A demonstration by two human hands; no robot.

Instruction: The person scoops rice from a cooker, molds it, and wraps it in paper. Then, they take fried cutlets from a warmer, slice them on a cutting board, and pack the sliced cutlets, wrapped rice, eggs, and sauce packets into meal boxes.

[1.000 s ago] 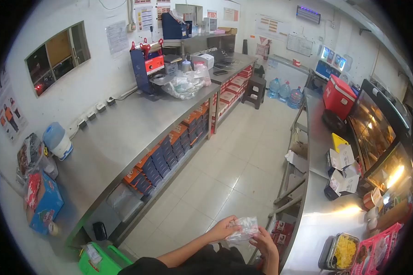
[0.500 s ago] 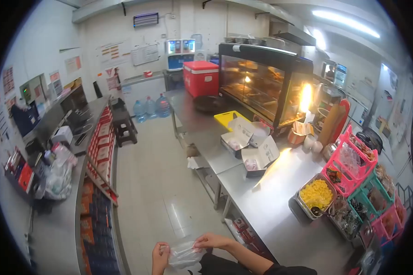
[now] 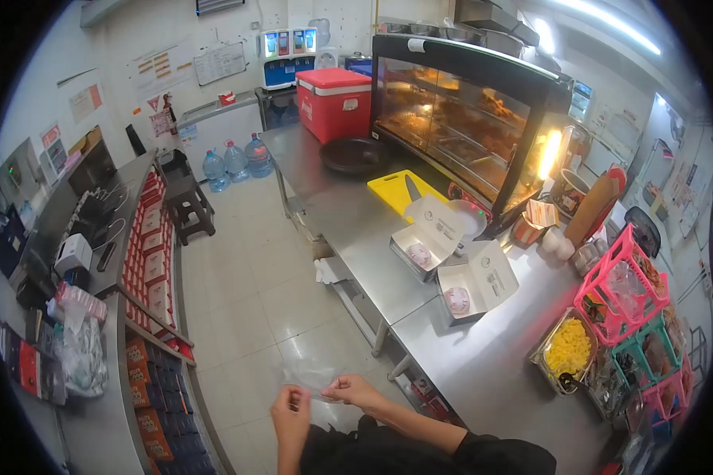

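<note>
Low in the view, a thin clear plastic bag (image 3: 313, 374) is stretched between my two hands. My left hand (image 3: 291, 402) pinches its left edge and my right hand (image 3: 352, 390) pinches the right edge, fingers closed. The bag hangs over the floor, beside the steel table (image 3: 483, 380). Two open cardboard boxes, one (image 3: 421, 237) farther back and one (image 3: 477, 283) nearer, stand on the table, each with a small round wrapped item inside.
A yellow cutting board (image 3: 392, 188) with a knife lies before the glass food warmer (image 3: 451, 119). Farther back are a dark round pan (image 3: 355, 156) and red cooler (image 3: 333, 107). A yellow food tray (image 3: 566, 348) and pink basket (image 3: 622, 293) stand right; shelving (image 3: 154, 380) is left.
The view has shifted closer to the table and warmer. Both hands still hold the bag; it now spreads out beyond my fingers, where before it hung down between them.
</note>
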